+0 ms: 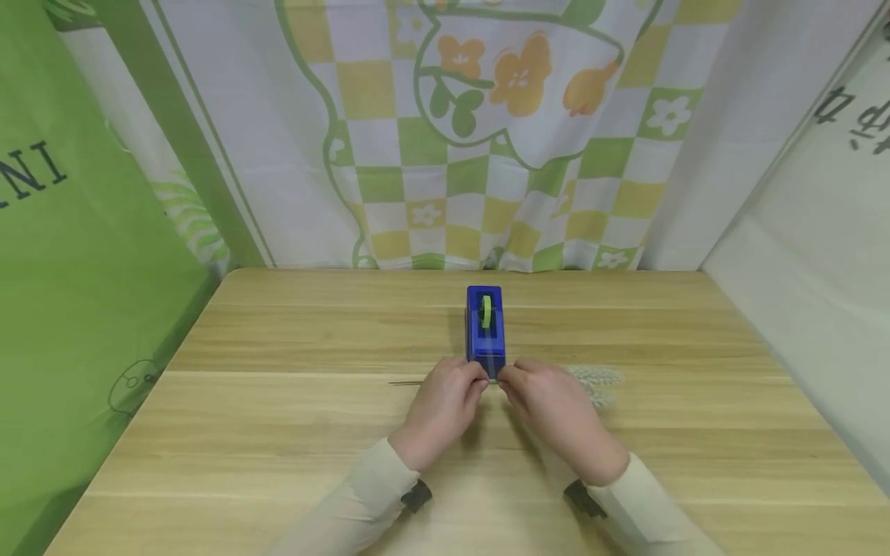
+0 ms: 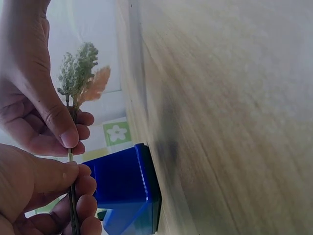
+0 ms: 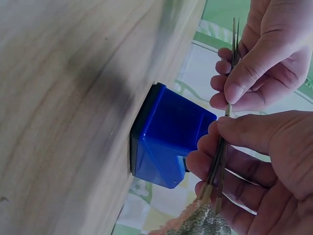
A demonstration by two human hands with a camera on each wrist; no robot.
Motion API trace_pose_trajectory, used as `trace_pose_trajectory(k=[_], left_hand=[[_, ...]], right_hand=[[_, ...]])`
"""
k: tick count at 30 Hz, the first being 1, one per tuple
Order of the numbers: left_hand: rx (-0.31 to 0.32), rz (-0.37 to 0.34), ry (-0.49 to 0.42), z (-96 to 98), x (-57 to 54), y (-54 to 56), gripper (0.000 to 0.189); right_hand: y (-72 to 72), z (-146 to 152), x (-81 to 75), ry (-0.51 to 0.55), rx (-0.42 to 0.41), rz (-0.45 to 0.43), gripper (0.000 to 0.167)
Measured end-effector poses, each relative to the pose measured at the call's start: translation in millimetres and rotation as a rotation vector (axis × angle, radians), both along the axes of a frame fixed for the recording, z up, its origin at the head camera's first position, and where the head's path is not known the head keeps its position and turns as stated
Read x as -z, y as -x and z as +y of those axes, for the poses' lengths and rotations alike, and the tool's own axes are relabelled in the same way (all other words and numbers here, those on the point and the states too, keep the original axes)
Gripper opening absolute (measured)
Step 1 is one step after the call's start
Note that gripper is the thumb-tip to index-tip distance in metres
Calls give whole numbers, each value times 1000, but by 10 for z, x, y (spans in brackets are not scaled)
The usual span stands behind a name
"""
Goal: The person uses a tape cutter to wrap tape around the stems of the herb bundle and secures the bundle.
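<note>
A small bundle of sprigs with thin dark stems (image 2: 74, 208) and fluffy grey-green heads (image 1: 594, 376) is held level in front of a blue tape dispenser (image 1: 484, 328). My left hand (image 1: 448, 394) pinches the stems between thumb and fingers, their bare ends pointing left. Close beside it, my right hand (image 1: 552, 401) pinches the same stems nearer the heads. A short pale band (image 3: 228, 110) shows on the stems between the two thumbs; whether it is tape I cannot tell. One orange-pink head (image 2: 96, 84) shows among the grey-green ones in the left wrist view.
The dispenser stands on the wooden table (image 1: 278, 440), with a yellow-green tape roll (image 1: 487, 311) in its top. Behind the table hangs a checked, flowered curtain (image 1: 466, 177). A green cloth (image 1: 83, 270) hangs at left, a white one (image 1: 820, 232) at right.
</note>
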State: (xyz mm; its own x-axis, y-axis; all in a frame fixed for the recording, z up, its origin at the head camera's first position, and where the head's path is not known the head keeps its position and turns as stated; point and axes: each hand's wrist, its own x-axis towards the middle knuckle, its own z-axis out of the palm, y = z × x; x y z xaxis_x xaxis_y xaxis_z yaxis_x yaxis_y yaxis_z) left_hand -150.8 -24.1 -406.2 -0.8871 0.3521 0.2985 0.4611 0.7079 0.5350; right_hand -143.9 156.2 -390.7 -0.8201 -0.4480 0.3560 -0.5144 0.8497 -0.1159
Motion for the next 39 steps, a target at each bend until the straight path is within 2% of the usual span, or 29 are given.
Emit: trace_pose_trajectory(k=[6,12,17,20,27,34,39], left_hand=[[-5,9,6,3,23,16,14],[7,-9,19,-2,41,33,16],[24,-48,-37,-9,49,64,13],[30,-75,-74,-15,48,79,13],[48,-78,-105,-32,48,91,12],[49,-64,-115,-45,52,96,10],[53,-59,-121,-50,50,104,10]], right_hand=[[24,-4,7,13,10,-30,4],[33,-3,34,27,1,-4,8],[36,-2,28,47,2,-7,11],[42,-2,19,58,7,-33,12],[53,-25,-9,91,39,-90,8],[93,-122,-59,176,153,-208,24],[138,-174,-74,240,196,-279,24]])
